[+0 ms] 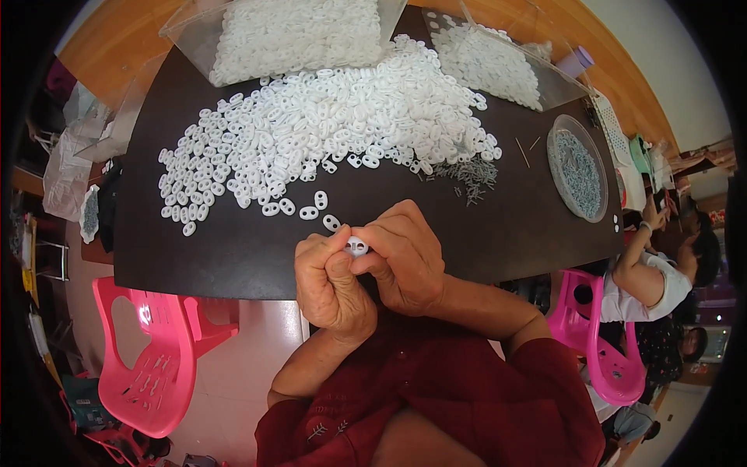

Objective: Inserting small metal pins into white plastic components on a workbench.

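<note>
Near the table's front edge, my left hand (331,286) and my right hand (408,261) meet fingertip to fingertip. Between their thumbs and fingers they pinch one small white oval plastic piece with two holes (356,247), its face turned up. Whether a pin sits in it is too small to tell. Just beyond my fingers lies a loose white piece (331,223), with several more behind it. A wide pile of the same white pieces (334,117) spreads across the table. At the pile's right edge is a small heap of grey pins (471,177).
Clear bins of white pieces stand at the back: a large one (189,43) and a smaller one (556,87). A round tub (589,217) of grey pins sits right on the dark table (202,261), near a thin stick (522,152). Pink chairs (152,373) flank me; a person (661,288) sits right.
</note>
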Demonstrator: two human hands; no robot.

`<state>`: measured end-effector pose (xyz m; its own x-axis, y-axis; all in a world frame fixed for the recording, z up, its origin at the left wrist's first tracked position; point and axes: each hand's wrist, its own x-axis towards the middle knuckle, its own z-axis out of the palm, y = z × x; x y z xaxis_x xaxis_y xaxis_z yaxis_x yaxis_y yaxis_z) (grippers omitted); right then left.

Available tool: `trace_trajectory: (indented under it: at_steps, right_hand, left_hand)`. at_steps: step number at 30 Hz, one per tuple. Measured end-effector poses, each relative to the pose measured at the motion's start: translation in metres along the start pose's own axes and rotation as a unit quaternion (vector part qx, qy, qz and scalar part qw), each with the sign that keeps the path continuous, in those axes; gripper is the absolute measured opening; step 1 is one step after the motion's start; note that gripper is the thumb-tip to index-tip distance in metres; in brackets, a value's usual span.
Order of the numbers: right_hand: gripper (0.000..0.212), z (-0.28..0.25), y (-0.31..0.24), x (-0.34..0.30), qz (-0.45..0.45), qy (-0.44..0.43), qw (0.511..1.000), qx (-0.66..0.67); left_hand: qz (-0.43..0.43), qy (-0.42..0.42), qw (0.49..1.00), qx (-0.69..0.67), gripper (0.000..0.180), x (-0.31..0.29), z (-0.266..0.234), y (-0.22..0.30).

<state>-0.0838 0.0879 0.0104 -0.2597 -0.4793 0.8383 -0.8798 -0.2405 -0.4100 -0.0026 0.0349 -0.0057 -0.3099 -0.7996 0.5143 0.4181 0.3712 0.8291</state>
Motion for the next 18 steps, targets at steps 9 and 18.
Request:
trace_trajectory:
  at_steps: [9, 18]
  right_hand:
    - [0.016, 0.007, -0.007, -0.006, -0.004, 0.037, 0.999, -0.005]
    - [0.017, -0.004, -0.003, 0.005, 0.081, 0.021, 0.995, 0.055]
  left_hand:
    - [0.010, -0.016, 1.000, 0.007, 0.015, -0.002, -0.005, -0.001]
    - [-0.160, -0.079, 0.976, -0.124, 0.024, 0.010, -0.009, 0.018]
